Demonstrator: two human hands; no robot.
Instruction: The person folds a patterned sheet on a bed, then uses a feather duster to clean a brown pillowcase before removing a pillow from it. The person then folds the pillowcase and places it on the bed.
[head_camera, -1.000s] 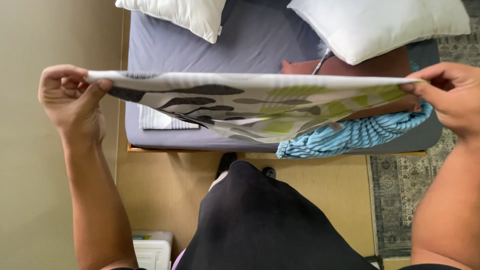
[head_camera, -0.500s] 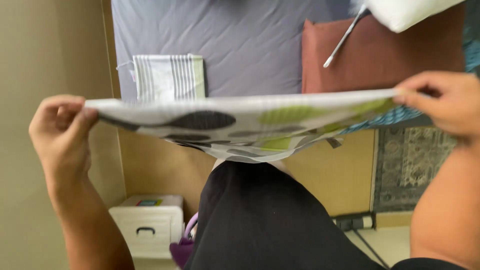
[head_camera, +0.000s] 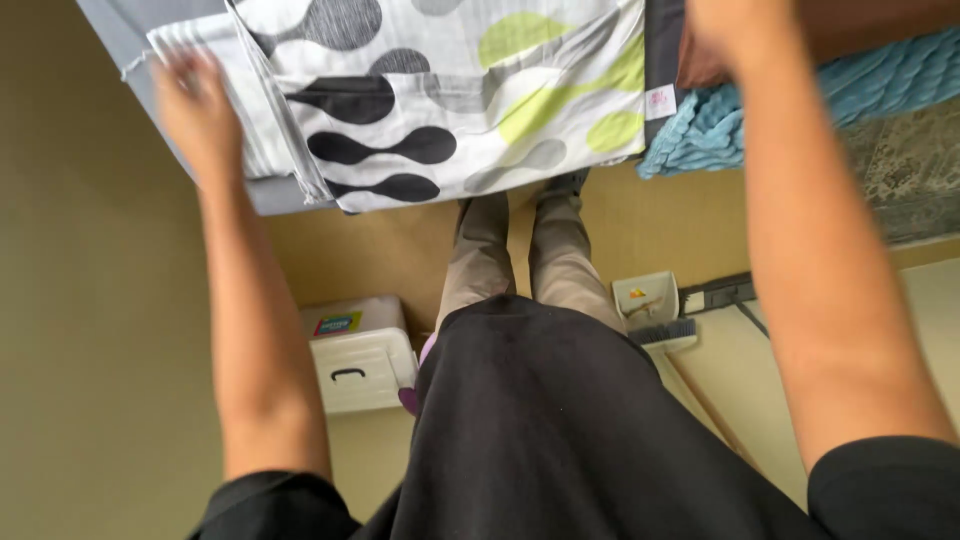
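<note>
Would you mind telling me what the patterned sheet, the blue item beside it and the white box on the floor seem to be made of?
The white sheet with black, grey and lime blobs looks like thin woven fabric, matte: it drapes and creases softly. The turquoise ribbed cloth seems a thicker, textured textile, perhaps knitted or towelling. The white lidded box with a black handle appears to be smooth moulded plastic with rounded corners.

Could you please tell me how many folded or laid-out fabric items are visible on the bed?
3: a patterned cloth in the middle, a striped cloth at its left edge, a blue knitted blanket at right. More may lie out of frame.
</note>
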